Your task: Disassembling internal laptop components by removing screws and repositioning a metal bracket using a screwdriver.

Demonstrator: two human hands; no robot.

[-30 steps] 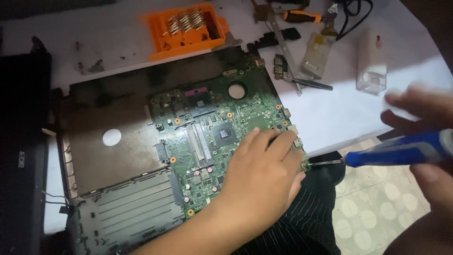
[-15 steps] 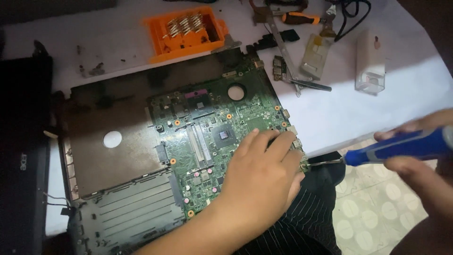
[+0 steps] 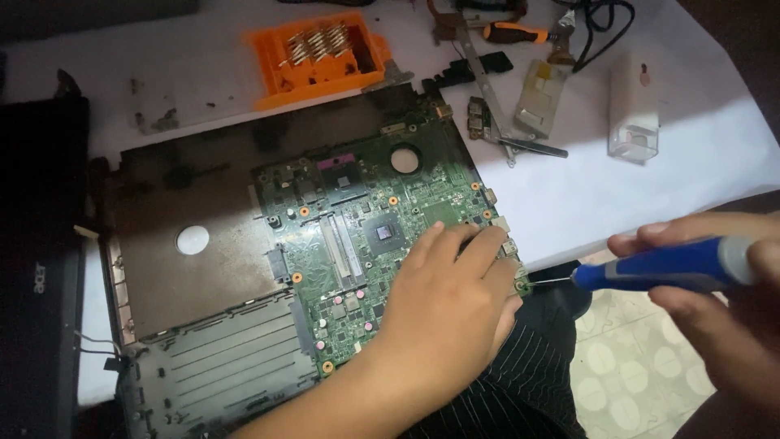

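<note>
Head cam looking straight down at a stripped laptop base (image 3: pixel 195 268) sitting on a white tabletop (image 3: pixel 617 183). Green motherboard (image 3: pixel 374 236) is still seated in the shell, taking up the middle of the frame. Left hand (image 3: pixel 451 305) is lying flat and open on the board's corner at about 5 o'clock, fingers spread toward 1 o'clock, not gripping anything, just pressing down. Right hand (image 3: pixel 715 301) comes in from 3 o'clock, closed around a blue-handled screwdriver (image 3: pixel 666 267); the thin shaft points toward 9 o'clock and the tip sits right at the board's edge, just beside the left hand's fingertips (image 3: pixel 496 236).

Other stuff around: an orange plastic holder with metal springs or clips in it (image 3: pixel 318 55) at 12 o'clock, a second screwdriver with an orange handle (image 3: pixel 512 32) up near 1 o'clock, some loose metal brackets and small boards (image 3: pixel 496 122) next to it, and a white boxy thing (image 3: pixel 634 110) toward 2 o'clock. Black lid or screen panel (image 3: pixel 36 268) lies at 9 o'clock.
</note>
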